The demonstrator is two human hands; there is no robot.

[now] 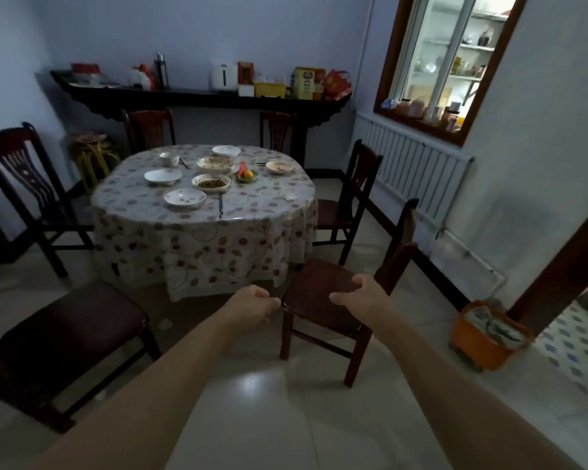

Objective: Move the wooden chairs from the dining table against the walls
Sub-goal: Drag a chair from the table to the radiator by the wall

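Note:
A round dining table [204, 245] under a flowered cloth stands mid-room with several dark wooden chairs around it. The nearest chair [314, 293] stands at the table's front right, its back toward the right wall. My left hand [252, 305] hovers just left of that seat's front corner, fingers loosely curled, holding nothing. My right hand [362, 296] is spread over the seat, fingers apart, not gripping. Another chair [68, 330] stands at the near left, one at the far left [31, 184], one at the right [350, 195], and two behind the table [148, 128] [278, 128].
Used bowls, plates and chopsticks lie on the table. A dark console shelf [197, 96] runs along the back wall. A radiator [411, 167] lines the right wall under a window. An orange bin [489, 337] stands at the right by a doorway. Stacked stools [92, 147] occupy the back left corner.

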